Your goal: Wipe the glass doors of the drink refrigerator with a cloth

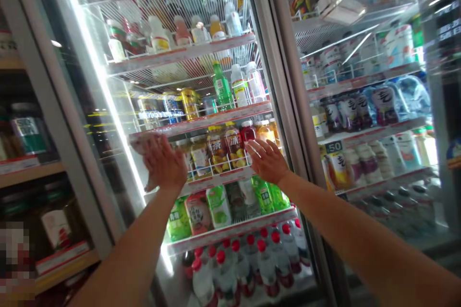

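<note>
Drink coolers (pixel 283 86) fill the frame, with wooden shelves (pixel 30 175) at far left. At centre, the left hand (pixel 163 163) and right hand (pixel 264 160) are spread open, palms forward, holding nothing. The left hand looks pressed flat on the glass door (pixel 108 120); for the right, contact cannot be told. Just behind the glass stand upright bottles (pixel 217 149), long axes vertical, with yellow and red labels reading "茶" and "冰". Lower centre, red-capped bottles (pixel 245 268) crowd together. A "50" tag (pixel 333 147) shows at right.
</note>
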### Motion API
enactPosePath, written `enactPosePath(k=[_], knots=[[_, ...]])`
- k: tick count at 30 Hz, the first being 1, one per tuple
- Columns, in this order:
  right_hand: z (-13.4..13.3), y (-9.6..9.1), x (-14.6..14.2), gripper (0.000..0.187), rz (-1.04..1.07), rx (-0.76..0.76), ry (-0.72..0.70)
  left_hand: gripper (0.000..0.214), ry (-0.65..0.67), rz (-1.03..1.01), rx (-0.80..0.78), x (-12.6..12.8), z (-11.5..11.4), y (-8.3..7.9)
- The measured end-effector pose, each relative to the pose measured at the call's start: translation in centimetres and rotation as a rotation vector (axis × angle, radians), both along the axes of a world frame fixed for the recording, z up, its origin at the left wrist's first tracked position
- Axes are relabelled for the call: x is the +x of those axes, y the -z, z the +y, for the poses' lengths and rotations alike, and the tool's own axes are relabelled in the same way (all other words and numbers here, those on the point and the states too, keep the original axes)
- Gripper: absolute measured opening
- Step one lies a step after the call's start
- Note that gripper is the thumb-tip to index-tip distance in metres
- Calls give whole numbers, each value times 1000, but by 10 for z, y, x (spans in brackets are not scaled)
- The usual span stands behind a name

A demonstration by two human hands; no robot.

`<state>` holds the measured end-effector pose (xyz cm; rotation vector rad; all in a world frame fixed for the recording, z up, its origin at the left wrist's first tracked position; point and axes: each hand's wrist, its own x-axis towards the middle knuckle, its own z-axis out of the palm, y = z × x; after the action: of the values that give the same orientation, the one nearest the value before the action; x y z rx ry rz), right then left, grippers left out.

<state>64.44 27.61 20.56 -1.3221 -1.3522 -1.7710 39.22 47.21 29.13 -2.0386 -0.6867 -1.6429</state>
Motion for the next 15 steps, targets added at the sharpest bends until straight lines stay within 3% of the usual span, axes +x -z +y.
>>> enactPosePath(k=[3,8,10,12,15], knots=[[0,0,0,48,-5,9,2,70,-19,45,64,27,-25,33],[0,1,1,48,4,1,14,69,144,426,387,72,-65,102],[0,1,1,47,-4,11,25,69,208,533,484,80,-73,120],[0,2,0,46,-12,25,29,66,244,566,529,81,-73,124],[0,2,1,49,-2,25,24,59,254,534,509,67,-57,106]])
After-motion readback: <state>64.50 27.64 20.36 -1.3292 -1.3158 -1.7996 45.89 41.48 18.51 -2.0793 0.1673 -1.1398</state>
